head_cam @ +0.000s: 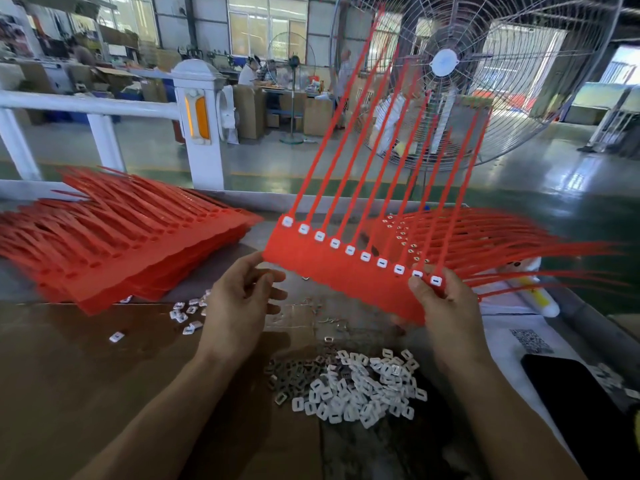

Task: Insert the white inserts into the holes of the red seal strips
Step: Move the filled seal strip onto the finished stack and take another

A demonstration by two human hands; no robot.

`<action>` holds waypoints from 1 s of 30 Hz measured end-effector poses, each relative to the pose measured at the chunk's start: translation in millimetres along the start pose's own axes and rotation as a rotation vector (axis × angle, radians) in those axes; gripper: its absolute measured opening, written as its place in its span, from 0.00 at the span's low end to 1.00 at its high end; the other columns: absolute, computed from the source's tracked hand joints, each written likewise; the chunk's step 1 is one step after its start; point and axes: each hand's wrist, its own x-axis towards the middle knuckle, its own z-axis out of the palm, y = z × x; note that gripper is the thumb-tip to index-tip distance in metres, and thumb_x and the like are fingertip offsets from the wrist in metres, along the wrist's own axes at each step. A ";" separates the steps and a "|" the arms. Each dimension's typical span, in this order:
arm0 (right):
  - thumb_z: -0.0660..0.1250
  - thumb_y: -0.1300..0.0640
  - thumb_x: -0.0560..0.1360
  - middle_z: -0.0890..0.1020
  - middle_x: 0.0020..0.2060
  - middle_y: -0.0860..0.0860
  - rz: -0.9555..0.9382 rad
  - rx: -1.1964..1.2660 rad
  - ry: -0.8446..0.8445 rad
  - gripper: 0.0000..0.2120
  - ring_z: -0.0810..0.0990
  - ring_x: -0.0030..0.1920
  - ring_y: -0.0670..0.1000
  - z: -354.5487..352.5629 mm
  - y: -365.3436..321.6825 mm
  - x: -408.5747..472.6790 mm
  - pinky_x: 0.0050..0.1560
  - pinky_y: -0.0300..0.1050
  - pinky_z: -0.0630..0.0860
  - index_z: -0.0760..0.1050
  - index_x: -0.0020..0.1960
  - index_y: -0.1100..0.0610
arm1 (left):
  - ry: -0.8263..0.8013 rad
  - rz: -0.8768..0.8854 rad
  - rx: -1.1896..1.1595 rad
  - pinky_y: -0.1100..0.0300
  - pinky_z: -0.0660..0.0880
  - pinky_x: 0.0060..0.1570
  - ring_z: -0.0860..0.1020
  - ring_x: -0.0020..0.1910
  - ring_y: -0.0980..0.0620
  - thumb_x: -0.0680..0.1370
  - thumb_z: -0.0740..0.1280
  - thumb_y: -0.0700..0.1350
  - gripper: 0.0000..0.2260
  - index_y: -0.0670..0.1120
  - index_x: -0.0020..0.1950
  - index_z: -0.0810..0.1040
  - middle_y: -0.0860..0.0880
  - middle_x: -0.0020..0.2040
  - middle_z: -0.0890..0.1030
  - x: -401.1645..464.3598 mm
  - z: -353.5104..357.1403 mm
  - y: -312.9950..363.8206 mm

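Red seal strips (pixel 332 271) look fully fitted, right hand (pixel 446 306) pinching their corner, left hand (pixel 242 296) loose-fingered at the far edge; I'd stack them next.

Head-worn view, forward-down, close

No legible words, brands or numbers anywhere; a QR code (pixel 531 341) is printed on the white sheet (pixel 502 344) near the surface's right edge, too blurred to read.
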 end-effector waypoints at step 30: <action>0.64 0.58 0.84 0.77 0.51 0.42 -0.023 -0.059 0.413 0.10 0.84 0.52 0.56 -2.0 9.5 37.3 0.46 0.58 0.85 0.72 0.65 0.52 | -0.082 -0.004 0.138 0.57 0.82 0.40 0.83 0.40 0.54 0.81 0.66 0.42 0.11 0.54 0.62 0.78 0.53 0.46 0.84 -8.2 2.1 12.3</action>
